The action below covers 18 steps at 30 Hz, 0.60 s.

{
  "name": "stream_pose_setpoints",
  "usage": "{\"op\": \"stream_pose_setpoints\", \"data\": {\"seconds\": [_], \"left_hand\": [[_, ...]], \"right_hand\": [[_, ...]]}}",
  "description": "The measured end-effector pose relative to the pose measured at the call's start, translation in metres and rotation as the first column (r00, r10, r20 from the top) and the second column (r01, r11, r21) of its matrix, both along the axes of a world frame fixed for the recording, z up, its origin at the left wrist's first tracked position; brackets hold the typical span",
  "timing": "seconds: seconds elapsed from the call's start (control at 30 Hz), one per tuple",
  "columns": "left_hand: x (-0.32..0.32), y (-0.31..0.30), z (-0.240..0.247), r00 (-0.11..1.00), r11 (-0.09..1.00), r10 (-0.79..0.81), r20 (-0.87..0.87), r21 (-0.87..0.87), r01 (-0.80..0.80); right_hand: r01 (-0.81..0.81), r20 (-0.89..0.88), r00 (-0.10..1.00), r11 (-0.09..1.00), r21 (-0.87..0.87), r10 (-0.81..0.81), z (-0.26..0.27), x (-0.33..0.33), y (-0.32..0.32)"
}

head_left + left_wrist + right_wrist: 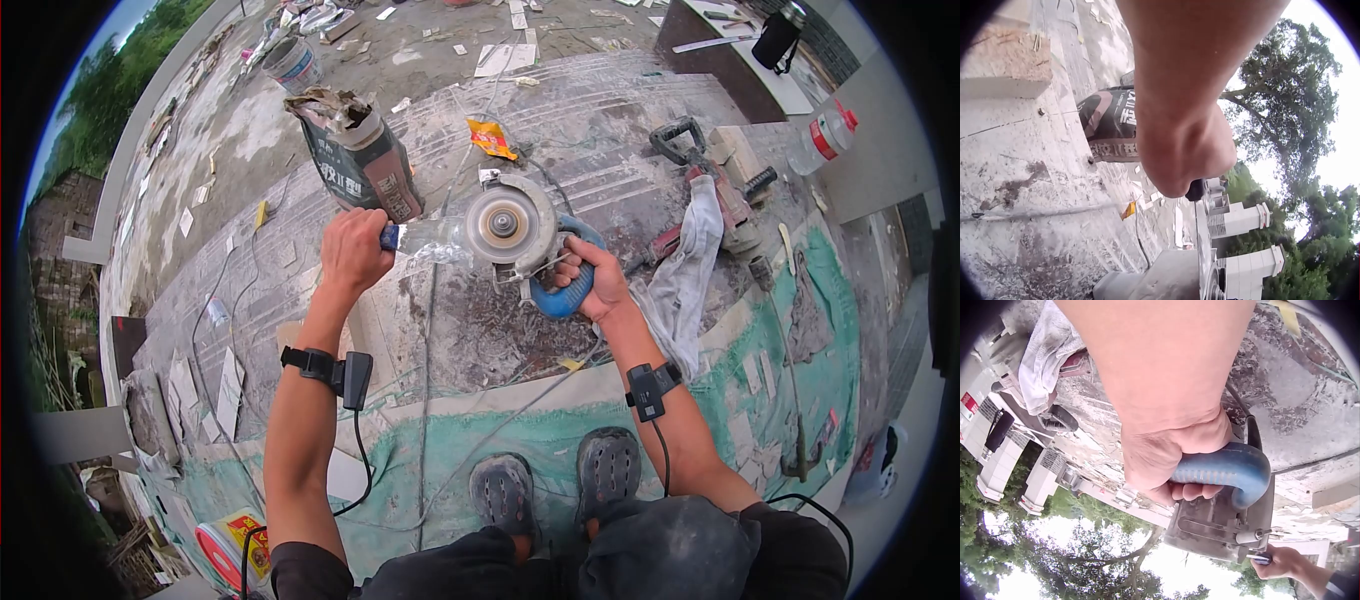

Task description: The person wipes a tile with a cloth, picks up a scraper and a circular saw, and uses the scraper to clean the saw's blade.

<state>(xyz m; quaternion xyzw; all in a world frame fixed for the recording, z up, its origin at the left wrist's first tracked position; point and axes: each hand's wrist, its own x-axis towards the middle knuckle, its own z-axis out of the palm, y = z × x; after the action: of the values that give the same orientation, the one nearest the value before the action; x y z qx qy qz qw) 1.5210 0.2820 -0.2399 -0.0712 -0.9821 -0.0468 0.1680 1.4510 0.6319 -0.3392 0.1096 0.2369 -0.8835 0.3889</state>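
Note:
My right hand (590, 280) curls round the blue loop handle (568, 300) of a circular cutter, its round blade (505, 222) facing up toward the head camera. The right wrist view shows the same hand (1175, 456) on the blue handle (1225, 472), above the grey metal body (1216, 528). My left hand (355, 248) grips a dark blue end (389, 237) beside a clear plastic piece (435, 241) that reaches the blade housing. In the left wrist view the left hand (1188, 150) hides most of its hold; a dark tip (1195, 190) shows below it.
An open, torn bag (365, 165) stands behind the left hand. To the right lie a red power tool (722, 205), a white cloth (685, 275) and a red-capped bottle (822, 138). Cables cross the dusty floor, and green netting (540, 430) lies under the shoes (608, 465).

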Motion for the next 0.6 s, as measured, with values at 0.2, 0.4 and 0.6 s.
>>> {"op": "stream_pose_setpoints", "data": {"seconds": [0.2,0.4,0.6], "left_hand": [[0.0002,0.0013,0.0036,0.999,0.999,0.035,0.002,-0.009,-0.035],[-0.0003,0.0032,-0.0003,0.999,0.999,-0.032,-0.038,0.003,0.032],[0.0032,-0.0008,-0.0005,0.999,0.999,-0.034,-0.032,0.0,0.034]], "right_hand": [[-0.001,0.005,1.0,1.0,-0.004,0.001,-0.0035,-0.0003,0.0002],[-0.014,-0.008,1.0,1.0,-0.023,0.014,0.0001,0.0005,-0.0009],[-0.019,-0.012,1.0,1.0,-0.02,0.019,-0.0006,-0.0003,0.0005]]}}
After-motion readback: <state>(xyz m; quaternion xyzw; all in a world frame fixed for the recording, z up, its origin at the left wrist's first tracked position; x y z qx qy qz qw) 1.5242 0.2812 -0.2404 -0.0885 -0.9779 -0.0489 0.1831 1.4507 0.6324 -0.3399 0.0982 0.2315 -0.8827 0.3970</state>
